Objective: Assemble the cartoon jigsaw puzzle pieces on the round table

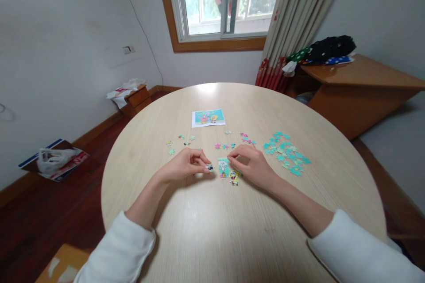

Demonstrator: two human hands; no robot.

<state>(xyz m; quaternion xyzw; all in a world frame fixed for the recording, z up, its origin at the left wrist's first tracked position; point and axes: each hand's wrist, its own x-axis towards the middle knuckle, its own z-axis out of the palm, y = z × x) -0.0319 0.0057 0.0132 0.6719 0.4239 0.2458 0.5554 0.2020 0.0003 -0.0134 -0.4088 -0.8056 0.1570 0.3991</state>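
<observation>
Left hand [186,164] rests low on the round, pale wooden worktop [212,230]. Its fingers are curled in, and the thumb and forefinger pinch a small dark puzzle piece [209,167] at their tips. That piece sits just left of the joined patch of puzzle [225,167], very near its edge; whether they touch cannot be told.

Right hand [255,167] lies on the other side of the patch, knuckles up and fingers bent. Its thumb and forefinger are drawn together over the patch's upper right edge, and it cannot be seen whether a piece is caught between them. The patch lies flat between the two hands, near the middle of the worktop, with a yellow cartoon figure [233,177] at its lower right corner. Both forearms come out of white sleeves at the near rim.

Just beyond the fingers a thin row of loose pieces [181,141] runs across the worktop, with pink ones [222,146] among them. A heap of teal pieces [286,153] lies near the right hand, on its outer side. Farther off, a printed reference picture [208,118] lies flat, well apart from both hands.

Behind the worktop are a window [215,0] and a patterned curtain [292,22]. To the right is a wooden desk [365,79] carrying folded clothes [328,48]. A plastic bag [55,159] lies on the floor at the left.
</observation>
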